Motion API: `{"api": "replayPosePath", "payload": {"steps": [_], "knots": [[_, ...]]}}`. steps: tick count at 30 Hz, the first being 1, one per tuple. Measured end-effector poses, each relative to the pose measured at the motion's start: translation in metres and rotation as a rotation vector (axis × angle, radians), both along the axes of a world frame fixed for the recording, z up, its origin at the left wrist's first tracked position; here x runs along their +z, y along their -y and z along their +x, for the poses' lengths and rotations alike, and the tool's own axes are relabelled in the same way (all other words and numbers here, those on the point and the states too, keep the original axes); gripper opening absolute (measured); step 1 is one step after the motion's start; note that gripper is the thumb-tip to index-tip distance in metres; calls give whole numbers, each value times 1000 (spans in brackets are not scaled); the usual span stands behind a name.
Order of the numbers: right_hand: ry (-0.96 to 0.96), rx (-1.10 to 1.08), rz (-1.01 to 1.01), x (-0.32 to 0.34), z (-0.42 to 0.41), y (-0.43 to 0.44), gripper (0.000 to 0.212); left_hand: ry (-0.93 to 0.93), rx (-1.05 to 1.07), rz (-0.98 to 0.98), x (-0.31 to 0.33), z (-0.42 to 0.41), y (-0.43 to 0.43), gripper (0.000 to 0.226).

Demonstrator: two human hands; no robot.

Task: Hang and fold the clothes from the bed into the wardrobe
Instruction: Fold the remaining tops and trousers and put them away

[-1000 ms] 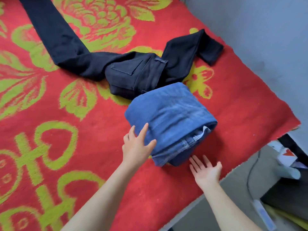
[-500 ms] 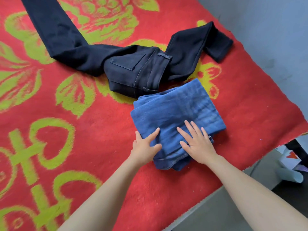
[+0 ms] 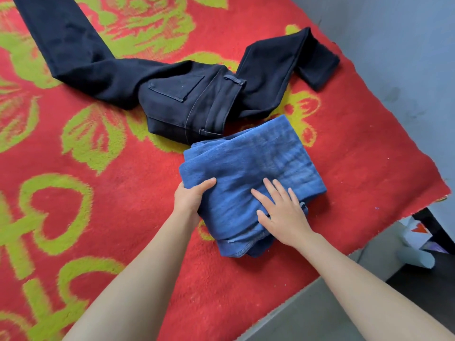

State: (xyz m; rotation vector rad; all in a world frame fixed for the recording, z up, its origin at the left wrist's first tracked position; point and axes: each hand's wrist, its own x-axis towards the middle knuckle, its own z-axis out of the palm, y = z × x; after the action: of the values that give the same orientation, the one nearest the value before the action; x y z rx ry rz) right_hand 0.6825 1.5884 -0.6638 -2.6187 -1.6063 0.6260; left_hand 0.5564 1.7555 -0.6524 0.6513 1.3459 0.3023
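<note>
Near the edge of the bed (image 3: 138, 217) lie the folded blue jeans (image 3: 258, 163), the left hand (image 3: 190, 198) gripping their left side and the right hand (image 3: 280, 212) resting flat, fingers spread, on top.

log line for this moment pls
left hand grips blue jeans at left edge | right hand flat on top | blue jeans folded | black jeans unfolded beyond | both on red blanket

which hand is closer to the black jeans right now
Left. The left hand grips the folded blue jeans at their left edge, close to the black jeans at the waist; the right hand lies flat on top of them, farther away.
</note>
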Motion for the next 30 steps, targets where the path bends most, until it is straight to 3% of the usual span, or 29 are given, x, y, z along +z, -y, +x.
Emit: {"api": "replayPosePath", "payload": {"steps": [2, 4, 8, 12, 15, 18, 20, 22, 24, 26, 30], "knots": [[219, -56, 306, 3, -24, 9, 44, -101, 50, 0, 5, 4, 6, 37], [323, -23, 505, 5, -66, 18, 43, -189, 99, 12, 12, 8, 15, 36], [520, 73, 369, -4, -115, 30, 75, -248, 221, -68, 26, 7, 32, 53], [600, 4, 432, -13, -101, 41, 64, -275, 282, -132, 33, -4, 51, 54], [444, 14, 458, -7, -93, 47, 55, -254, 246, -46, 32, -13, 59, 68], [244, 51, 397, 3, -78, 44, 75, -266, -103, 358, 24, -38, 61, 108], [157, 61, 368, 8, -71, 38, 94, -421, -560, 963, 17, -67, 56, 124], [113, 62, 348, 9, -70, 37, 102, -553, -1016, 1590, 4, -92, 49, 119], [92, 60, 345, 10, -71, 41, 102, -485, -1280, 2022, -9, -96, 41, 85], [88, 73, 341, 12, -71, 44, 102, -415, -1376, 2207, -18, -83, 29, 58], [113, 107, 335, 23, -64, 45, 101, -253, -1468, 2183, -14, -49, 2, 48]]}}
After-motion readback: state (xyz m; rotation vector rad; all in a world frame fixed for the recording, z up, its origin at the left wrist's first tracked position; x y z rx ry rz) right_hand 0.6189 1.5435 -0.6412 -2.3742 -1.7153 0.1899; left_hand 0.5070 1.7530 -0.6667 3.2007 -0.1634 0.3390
